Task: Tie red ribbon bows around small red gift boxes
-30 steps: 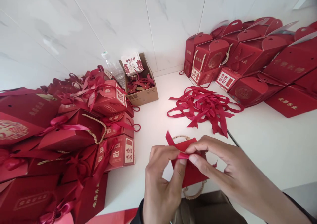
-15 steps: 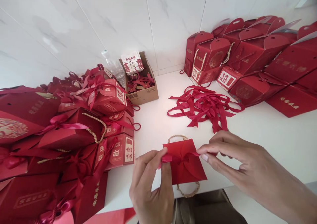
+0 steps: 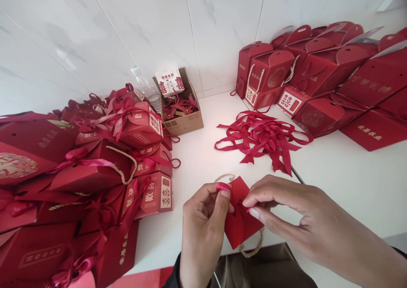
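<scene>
A small red gift box (image 3: pixel 239 228) with gold rope handles stands at the table's front edge, seen from above and turned at an angle. A red ribbon (image 3: pixel 223 186) crosses its top. My left hand (image 3: pixel 208 220) pinches a loop of this ribbon between thumb and forefinger at the box's left side. At the right side, my right hand (image 3: pixel 282 207) pinches another part of the ribbon, mostly hidden by the fingertips. Both hands cover the middle of the ribbon, so how it is tied there cannot be made out. Beyond the box lies a loose heap of cut red ribbons (image 3: pixel 262 137).
Red gift boxes with ribbon bows (image 3: pixel 95 165) are piled on the left. More red boxes (image 3: pixel 321 71) without bows stand stacked at the back right. A cardboard box (image 3: pixel 187 124) holding cards and ribbon pieces sits near the wall, beside a clear plastic bottle (image 3: pixel 148 88).
The gift box has turned, one corner now pointing away from me. My left hand has moved up and right with the ribbon loop, and my right hand has come closer in.
</scene>
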Available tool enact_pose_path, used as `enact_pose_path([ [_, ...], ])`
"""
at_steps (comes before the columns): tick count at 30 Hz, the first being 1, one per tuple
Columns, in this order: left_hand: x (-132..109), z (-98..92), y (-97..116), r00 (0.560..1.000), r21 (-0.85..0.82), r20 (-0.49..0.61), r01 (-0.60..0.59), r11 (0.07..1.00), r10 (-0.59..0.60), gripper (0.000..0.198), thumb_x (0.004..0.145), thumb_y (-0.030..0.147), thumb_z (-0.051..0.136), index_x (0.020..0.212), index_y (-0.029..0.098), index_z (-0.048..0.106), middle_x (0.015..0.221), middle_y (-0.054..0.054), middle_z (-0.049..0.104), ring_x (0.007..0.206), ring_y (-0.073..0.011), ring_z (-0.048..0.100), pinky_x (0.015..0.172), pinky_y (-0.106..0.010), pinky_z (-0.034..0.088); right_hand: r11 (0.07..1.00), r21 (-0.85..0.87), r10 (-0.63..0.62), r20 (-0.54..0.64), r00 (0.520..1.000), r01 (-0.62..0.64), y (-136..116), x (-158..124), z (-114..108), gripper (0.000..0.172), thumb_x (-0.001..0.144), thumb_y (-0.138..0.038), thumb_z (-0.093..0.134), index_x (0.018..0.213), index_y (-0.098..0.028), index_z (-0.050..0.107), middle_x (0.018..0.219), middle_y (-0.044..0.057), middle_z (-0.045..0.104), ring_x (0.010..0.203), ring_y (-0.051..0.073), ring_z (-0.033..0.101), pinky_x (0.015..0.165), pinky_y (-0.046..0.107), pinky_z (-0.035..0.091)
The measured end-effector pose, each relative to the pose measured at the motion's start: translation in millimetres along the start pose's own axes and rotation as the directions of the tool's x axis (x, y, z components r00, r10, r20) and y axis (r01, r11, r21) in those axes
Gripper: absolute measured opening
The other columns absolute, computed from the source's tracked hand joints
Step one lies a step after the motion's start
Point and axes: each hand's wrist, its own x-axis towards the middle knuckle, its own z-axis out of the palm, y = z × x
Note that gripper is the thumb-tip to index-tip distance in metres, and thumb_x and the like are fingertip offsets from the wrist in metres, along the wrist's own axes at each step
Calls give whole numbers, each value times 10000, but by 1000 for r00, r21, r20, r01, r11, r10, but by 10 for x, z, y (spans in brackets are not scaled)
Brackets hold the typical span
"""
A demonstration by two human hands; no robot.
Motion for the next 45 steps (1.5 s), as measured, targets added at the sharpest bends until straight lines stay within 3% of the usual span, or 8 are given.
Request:
enact_pose_path([
  [8,-10,-38,67,959,165,277,-102,981,53,263,1026,351,511,928,171,677,791,-21,554,667,-130,507,613,-253,449,979,187,88,-41,995,-79,-47,115,100,97,1003,-324,622,974,-298,711,893,-60,772,764,93,727,666,140,565],
  [14,19,-75,84,923,198,383,-115,973,32,181,1001,344,592,945,186,659,882,-27,590,780,-150,506,726,-273,450,968,243,77,-17,997,-71,-48,72,138,136,1023,-316,597,1035,-318,732,929,-65,785,811,89,747,700,126,573],
  [20,89,-22,57,948,147,317,-66,987,16,318,1022,399,538,792,195,618,654,32,473,610,-123,428,608,-265,371,998,61,-3,-179,984,15,21,50,146,207,1033,-351,590,1217,-367,685,1237,-30,742,1000,137,720,852,210,592],
  [25,82,-49,65,944,165,322,17,986,-70,394,1017,472,525,742,195,579,662,21,510,535,-104,414,553,-272,339,991,101,94,-99,991,-84,24,91,136,157,1043,-386,565,1070,-303,696,1090,10,746,969,171,706,762,231,594],
  [29,100,-70,82,933,103,334,106,989,-135,442,1005,524,532,730,182,584,613,18,531,482,-91,438,521,-259,354,990,108,110,-140,984,-95,13,94,137,157,1050,-384,559,1002,-288,674,967,-8,722,864,146,682,714,209,564],
  [35,120,-109,104,944,-33,299,155,987,-138,317,997,473,596,980,165,668,614,36,603,472,-76,524,546,-216,419,995,103,10,-102,995,1,43,55,141,142,1041,-332,576,976,-307,699,1087,-9,671,1002,128,685,877,203,560],
  [39,114,-134,129,933,-68,324,191,979,-159,322,909,454,740,977,152,650,686,24,640,542,-73,547,591,-214,459,992,128,14,-24,1000,-11,73,23,137,149,1030,-297,578,937,-301,695,1159,-13,673,1069,125,690,876,194,568],
  [45,104,-89,116,944,-31,299,156,987,-140,214,852,310,765,881,174,601,782,17,651,551,-59,517,529,-193,438,984,149,91,36,995,-96,48,77,115,177,1019,-240,527,1152,-313,618,1128,-24,743,809,116,714,702,209,586],
])
